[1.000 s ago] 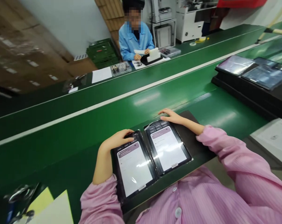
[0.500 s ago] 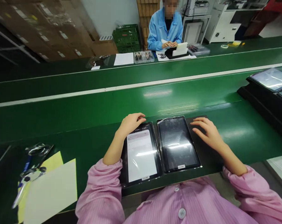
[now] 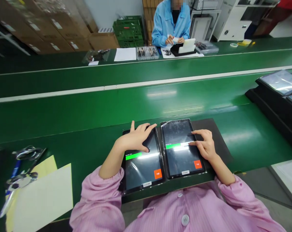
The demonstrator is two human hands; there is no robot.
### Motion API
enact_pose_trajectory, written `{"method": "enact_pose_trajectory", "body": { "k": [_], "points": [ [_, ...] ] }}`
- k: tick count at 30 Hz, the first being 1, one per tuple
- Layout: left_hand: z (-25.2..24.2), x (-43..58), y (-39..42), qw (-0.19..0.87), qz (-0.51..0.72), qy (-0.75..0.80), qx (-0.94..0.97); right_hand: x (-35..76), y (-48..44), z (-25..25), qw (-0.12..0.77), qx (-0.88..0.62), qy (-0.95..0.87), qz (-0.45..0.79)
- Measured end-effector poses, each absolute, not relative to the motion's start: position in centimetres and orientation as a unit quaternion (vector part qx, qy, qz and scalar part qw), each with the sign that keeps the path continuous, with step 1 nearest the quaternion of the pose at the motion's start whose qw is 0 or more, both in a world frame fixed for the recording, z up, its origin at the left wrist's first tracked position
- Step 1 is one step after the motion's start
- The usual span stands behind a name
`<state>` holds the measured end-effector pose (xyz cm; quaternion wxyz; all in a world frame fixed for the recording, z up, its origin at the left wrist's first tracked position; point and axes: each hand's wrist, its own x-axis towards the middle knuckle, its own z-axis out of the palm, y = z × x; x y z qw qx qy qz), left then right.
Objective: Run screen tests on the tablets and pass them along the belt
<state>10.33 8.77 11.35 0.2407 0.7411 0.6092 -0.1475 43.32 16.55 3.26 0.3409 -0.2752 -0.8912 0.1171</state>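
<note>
Two tablets lie side by side on a dark mat [image 3: 219, 141] at the bench edge. The left tablet [image 3: 142, 170] shows a dark screen with a green bar and a red "Fail" square. Over its upper half spreads my left hand [image 3: 136, 138], fingers apart, holding nothing. On the right tablet [image 3: 182, 159] a similar dark screen has a green and white bar and a red square. My right hand [image 3: 205, 144] reaches in from its right side, thumb and a finger stretched over the screen near the bar. Whether the fingertips touch the glass is hard to tell.
Yellow and white paper sheets [image 3: 43, 196] lie at left with a metal tool [image 3: 21, 180] and a blue pen [image 3: 16, 167]. A black stand with film-covered panels [image 3: 281, 82] is at right. Across the green bench [image 3: 112, 109] sits a co-worker in blue [image 3: 160, 27].
The left screen went from white to dark, and both screens now show bars and red squares. My left hand spread over its tablet; my right hand moved left onto the right tablet.
</note>
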Motion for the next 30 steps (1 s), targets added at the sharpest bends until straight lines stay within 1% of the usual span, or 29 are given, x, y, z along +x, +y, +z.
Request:
{"method": "enact_pose_trajectory", "body": {
  "k": [3, 7, 9, 11, 14, 16, 24, 30],
  "points": [
    [11.2, 10.3, 8.8, 0.245, -0.152, 0.613, 0.736, 43.4, 16.3, 3.6, 0.341, -0.315, -0.879, 0.108],
    [10.8, 10.3, 8.7, 0.239, -0.13, 0.612, 0.743, 43.4, 16.4, 3.7, 0.385, -0.436, -0.802, 0.136],
    [10.6, 10.3, 8.6, 0.236, -0.119, 0.613, 0.744, 43.4, 16.8, 3.4, 0.373, -0.489, -0.774, 0.153],
    [10.7, 10.4, 8.6, 0.238, -0.128, 0.617, 0.739, 43.4, 17.2, 2.8, 0.34, -0.517, -0.769, 0.162],
    [10.8, 10.6, 8.6, 0.236, -0.143, 0.622, 0.733, 43.6, 17.6, 1.9, 0.297, -0.532, -0.773, 0.178],
    [10.8, 10.9, 8.6, 0.23, -0.144, 0.62, 0.736, 43.7, 17.7, 1.6, 0.284, -0.532, -0.775, 0.19],
    [9.7, 11.0, 8.2, 0.199, -0.144, 0.62, 0.745, 44.1, 17.8, 1.4, 0.274, -0.523, -0.779, 0.21],
    [10.2, 10.0, 8.3, 0.245, -0.134, 0.592, 0.756, 44.3, 18.1, 0.9, 0.272, -0.526, -0.779, 0.205]
  ]
}}
